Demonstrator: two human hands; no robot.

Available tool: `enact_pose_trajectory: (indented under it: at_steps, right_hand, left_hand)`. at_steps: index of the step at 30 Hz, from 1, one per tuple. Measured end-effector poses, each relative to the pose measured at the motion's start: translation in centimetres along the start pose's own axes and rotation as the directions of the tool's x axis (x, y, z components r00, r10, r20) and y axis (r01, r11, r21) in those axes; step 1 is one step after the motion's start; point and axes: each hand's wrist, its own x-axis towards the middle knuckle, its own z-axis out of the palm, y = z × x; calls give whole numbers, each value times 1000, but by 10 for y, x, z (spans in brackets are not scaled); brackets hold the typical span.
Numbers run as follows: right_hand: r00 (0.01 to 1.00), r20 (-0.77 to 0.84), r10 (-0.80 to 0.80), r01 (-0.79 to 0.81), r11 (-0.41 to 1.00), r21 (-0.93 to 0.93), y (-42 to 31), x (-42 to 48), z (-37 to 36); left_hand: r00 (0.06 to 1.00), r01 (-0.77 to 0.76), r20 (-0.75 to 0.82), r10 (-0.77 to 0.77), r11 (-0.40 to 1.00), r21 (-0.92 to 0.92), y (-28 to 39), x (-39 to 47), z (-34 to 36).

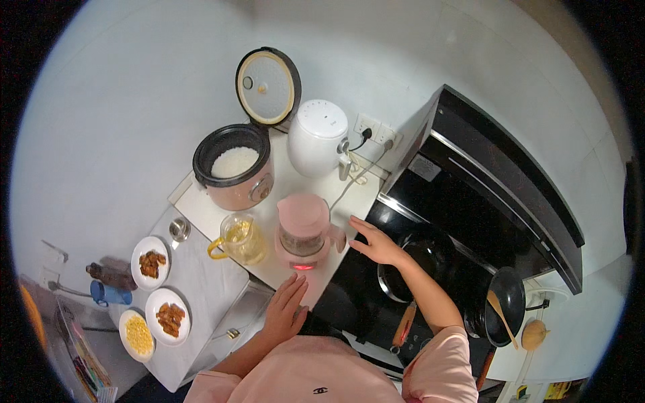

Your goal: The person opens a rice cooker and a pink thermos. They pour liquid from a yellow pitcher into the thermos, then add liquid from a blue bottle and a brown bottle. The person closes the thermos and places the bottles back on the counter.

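Note:
A pink electric glass kettle (pixel 303 226) stands on the white countertop, and a red light glows on its base. My left hand (pixel 287 308) is just in front of that base with fingers stretched out and nothing held; whether the fingertips touch the counter I cannot tell. To the right of the kettle's handle (pixel 337 237), my right hand (pixel 378 244) hovers empty, its thumb apart from the fingers. A glass pitcher (pixel 243 241) with a yellow handle and pale yellow liquid is left of the kettle.
Behind are an open rice cooker (pixel 242 189) holding white rice and a white air fryer (pixel 317 136). At right, a pan (pixel 395 277) and a wok (pixel 504 307) sit on the black stove under a range hood (pixel 484 191). Plates of food (pixel 169 338) occupy the left table.

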Motion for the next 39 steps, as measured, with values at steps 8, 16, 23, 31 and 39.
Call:
enact_pose_trajectory:
  at_steps: [8,16,23,31,39]
  right_hand:
    - [997,34,64,-66,994,83,-11,-18,35]
    - [977,-176,119,-76,969,236,3,-8,67]
    - [908,-312,279,-83,850,520,22,28,99]
    - [828,-361,429,-127,771,624,18,35,109]
    - [812,-384,439,-58,717,695,10,41,114]
  left_hand:
    - [999,54,-5,-54,998,36,45,-52,27]
    - [993,104,-54,-101,993,57,56,-88,25]
    - [993,98,-68,-93,992,75,50,-93,8]
    - [992,119,-57,-114,989,86,29,-104,-14]
    - [989,148,-46,-144,983,113,14,-102,-35]
